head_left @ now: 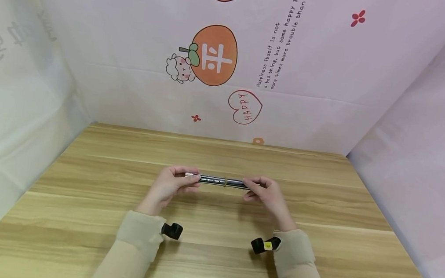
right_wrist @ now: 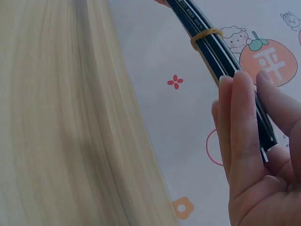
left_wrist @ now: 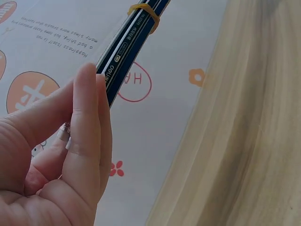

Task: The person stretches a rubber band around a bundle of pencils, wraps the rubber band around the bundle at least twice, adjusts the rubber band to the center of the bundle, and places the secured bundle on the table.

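Note:
A slim bundle of dark blue pencils [head_left: 212, 180] with pale stripes and printed lettering is held level above the table. A yellowish rubber band [head_left: 225, 182] is wound round it, a little right of its middle in the head view. My left hand [head_left: 171, 184] pinches the left end between thumb and fingers. At the other end my right hand [head_left: 268, 195] pinches the bundle the same way. The right wrist view shows the rubber band [right_wrist: 207, 37] beyond my fingertips, and pencil ends near the palm. Silvery ends show behind my left fingers in the left wrist view.
Under the hands lies a wood-grain table [head_left: 211, 261]. A white printed cloth [head_left: 312, 67] rises along its back edge, and white cloth also hangs at both sides. Each wrist wears a beige cuff [head_left: 140, 233] with a small black camera [head_left: 172, 230].

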Motion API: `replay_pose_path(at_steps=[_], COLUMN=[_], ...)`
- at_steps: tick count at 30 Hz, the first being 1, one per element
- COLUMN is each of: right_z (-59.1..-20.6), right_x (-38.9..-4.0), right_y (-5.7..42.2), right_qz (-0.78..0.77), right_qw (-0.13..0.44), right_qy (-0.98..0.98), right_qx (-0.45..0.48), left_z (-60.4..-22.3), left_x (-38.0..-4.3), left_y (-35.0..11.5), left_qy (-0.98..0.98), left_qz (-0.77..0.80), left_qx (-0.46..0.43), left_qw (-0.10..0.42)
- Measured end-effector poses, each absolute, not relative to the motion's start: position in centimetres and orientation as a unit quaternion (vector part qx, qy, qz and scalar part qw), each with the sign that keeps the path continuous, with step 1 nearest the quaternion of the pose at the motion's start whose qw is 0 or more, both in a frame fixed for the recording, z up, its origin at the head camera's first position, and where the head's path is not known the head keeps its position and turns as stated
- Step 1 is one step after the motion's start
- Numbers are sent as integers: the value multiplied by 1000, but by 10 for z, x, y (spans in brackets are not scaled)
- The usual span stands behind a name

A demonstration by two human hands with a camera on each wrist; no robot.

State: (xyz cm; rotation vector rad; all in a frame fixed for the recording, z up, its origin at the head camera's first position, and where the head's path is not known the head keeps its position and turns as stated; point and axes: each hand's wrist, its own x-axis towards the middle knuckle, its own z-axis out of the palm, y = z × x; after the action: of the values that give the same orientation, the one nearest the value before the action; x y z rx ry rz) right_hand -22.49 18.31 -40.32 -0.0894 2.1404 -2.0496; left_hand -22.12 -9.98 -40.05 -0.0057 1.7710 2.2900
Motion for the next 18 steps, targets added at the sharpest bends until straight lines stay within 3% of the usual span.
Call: replay_pose_path(at_steps=[18], right_z=[-420], right_x=[-232], right_y=[201], right_qz=[-715], right_qw=[146], right_qy=[683], right_qx=[-37], left_z=[-423], left_x=[-228], left_y=[-98], left_qy=[638], left_qz=[753], left_qx=[-7], left_qw=[163])
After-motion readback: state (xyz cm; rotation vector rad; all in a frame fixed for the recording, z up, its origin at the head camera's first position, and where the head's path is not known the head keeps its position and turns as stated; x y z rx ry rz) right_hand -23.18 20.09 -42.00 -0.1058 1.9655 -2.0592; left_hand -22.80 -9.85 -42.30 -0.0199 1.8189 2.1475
